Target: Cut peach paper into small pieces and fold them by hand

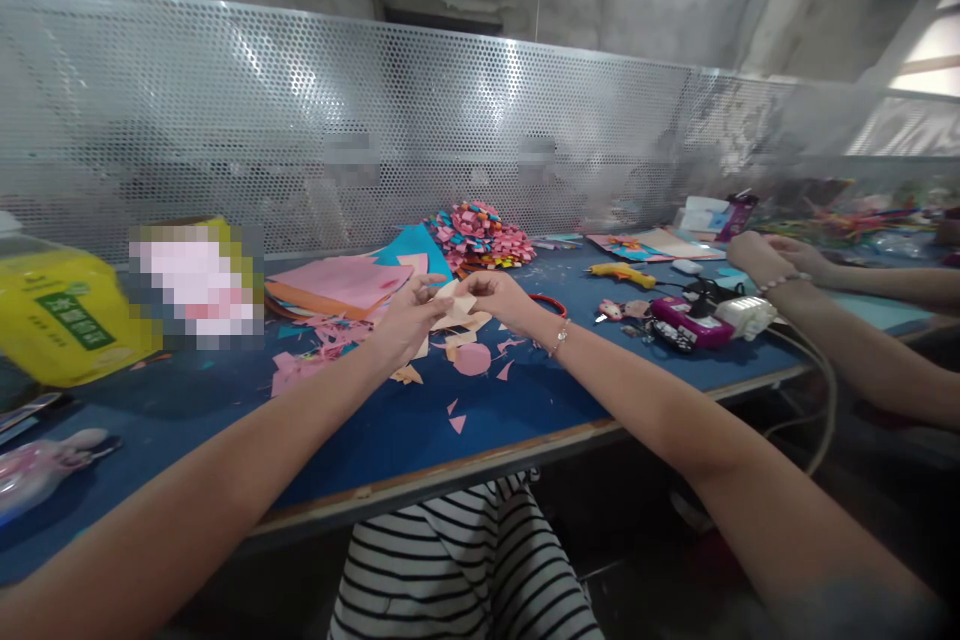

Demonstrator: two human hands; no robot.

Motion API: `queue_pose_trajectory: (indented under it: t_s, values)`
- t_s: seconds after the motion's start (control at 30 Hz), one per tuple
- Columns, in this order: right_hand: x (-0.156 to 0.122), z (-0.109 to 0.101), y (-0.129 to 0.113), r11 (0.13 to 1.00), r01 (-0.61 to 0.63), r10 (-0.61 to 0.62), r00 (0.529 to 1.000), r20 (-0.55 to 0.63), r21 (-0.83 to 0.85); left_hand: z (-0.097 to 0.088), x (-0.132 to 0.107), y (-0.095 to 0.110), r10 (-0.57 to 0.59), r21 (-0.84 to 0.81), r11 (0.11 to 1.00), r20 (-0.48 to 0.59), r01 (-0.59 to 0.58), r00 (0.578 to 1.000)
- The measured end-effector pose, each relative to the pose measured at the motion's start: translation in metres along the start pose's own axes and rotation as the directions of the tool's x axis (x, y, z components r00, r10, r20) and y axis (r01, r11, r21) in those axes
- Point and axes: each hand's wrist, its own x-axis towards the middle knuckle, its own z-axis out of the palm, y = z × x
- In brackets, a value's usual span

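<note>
Both my hands meet over the blue table, holding a small piece of cream paper (448,292) between them. My left hand (409,315) pinches its left side, and my right hand (501,298) grips it from the right; the fingertips partly hide it. Just below lie more cream scraps (469,323) and a round pink paper piece (472,360). Left of these spread torn pink scraps (300,370). Behind my left hand rests a stack of pink and orange paper sheets (337,285), with a blue sheet (412,248) beside it.
A heap of colourful folded paper (480,238) stands against the perforated metal screen (300,120). To the right are a yellow glue gun (622,273), a purple power strip (686,322) and another person's hands (772,260). A yellow package (67,315) sits at left.
</note>
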Motion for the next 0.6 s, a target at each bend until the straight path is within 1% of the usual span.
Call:
queue_pose_trajectory:
  t_s: [0.1, 0.27, 0.37, 0.47, 0.53, 0.6]
  values:
    - [-0.0006, 0.0007, -0.0002, 1.0, -0.015, 0.015, 1.0, 0.006, 0.018, -0.0002, -0.0003, -0.0005, -0.003, 0.012, 1.0, 0.005, 0.003, 1.0]
    - [-0.0021, 0.0049, -0.0049, 0.985, -0.072, 0.073, 0.997, 0.001, 0.156, -0.0008, 0.0009, -0.0006, -0.002, 0.012, 1.0, 0.017, 0.002, 1.0]
    - [-0.0035, 0.0075, -0.0081, 0.974, -0.098, 0.102, 0.995, -0.011, 0.203, -0.0019, 0.0019, -0.0012, -0.01, 0.009, 1.0, 0.024, 0.01, 1.0]
    - [-0.0037, 0.0079, -0.0085, 0.976, -0.096, 0.1, 0.995, -0.013, 0.195, -0.0035, 0.0026, -0.0031, -0.008, 0.001, 1.0, 0.037, 0.008, 0.999]
    - [-0.0028, 0.0068, -0.0069, 0.986, -0.073, 0.077, 0.997, -0.021, 0.15, -0.0044, 0.0027, -0.0049, 0.014, 0.005, 1.0, 0.027, -0.014, 1.0]
    - [-0.0015, 0.0053, -0.0047, 0.995, -0.042, 0.045, 0.998, -0.034, 0.086, -0.0047, 0.0025, -0.0064, 0.049, 0.043, 0.998, 0.006, -0.049, 0.999]
